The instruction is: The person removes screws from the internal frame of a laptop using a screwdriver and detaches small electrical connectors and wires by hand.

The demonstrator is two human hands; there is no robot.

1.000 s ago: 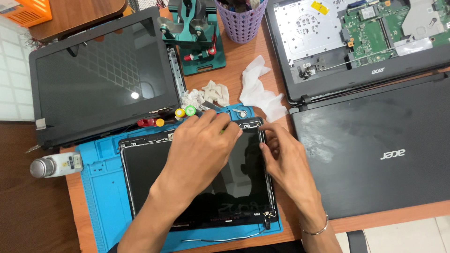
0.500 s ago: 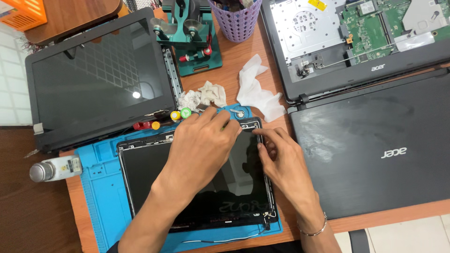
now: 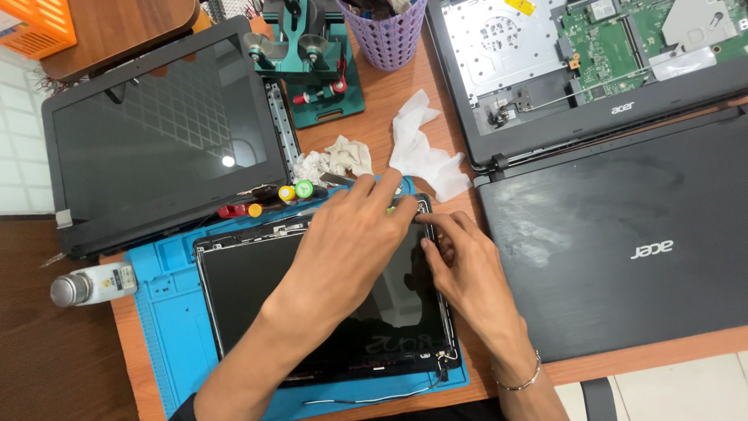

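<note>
The screen panel point(image 3: 312, 312) lies flat on the blue mat point(image 3: 167, 312), at 6 o'clock on the counter point(image 3: 389, 117). The left hand point(image 3: 351, 242) presses its upper right corner, fingers extended. The right hand point(image 3: 460, 265) pinches the right frame edge at 3 o'clock. Pressure should stay light and even; the glass likely cracks easily.

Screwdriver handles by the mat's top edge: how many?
4: red, orange, yellow and green, in a row left of the left hand. More may be hidden under it.
</note>
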